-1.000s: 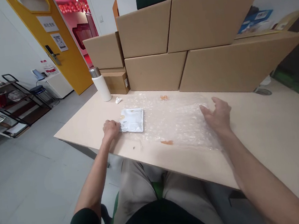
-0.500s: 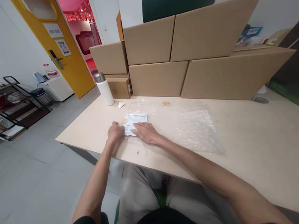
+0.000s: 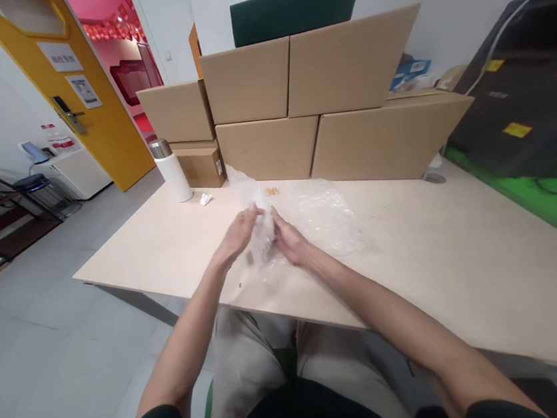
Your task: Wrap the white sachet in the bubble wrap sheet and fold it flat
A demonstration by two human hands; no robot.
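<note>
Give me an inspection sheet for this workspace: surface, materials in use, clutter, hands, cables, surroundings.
Surface: pale tabletop, small dark mark near the front edge.
Job's things: clear bubble wrap, gathered and raised between the hands, spread out to the right; anything inside cannot be made out.
Clutter: white bottle upright, crumpled white scrap beside it, small orange patch near the wrap.
Hands: left hand pinching the wrap; right hand against its right side, exact grip unclear.
Cables: pale cable at the dark equipment, right.
Surroundings: cardboard boxes stacked along the back; yellow door open, left.
</note>
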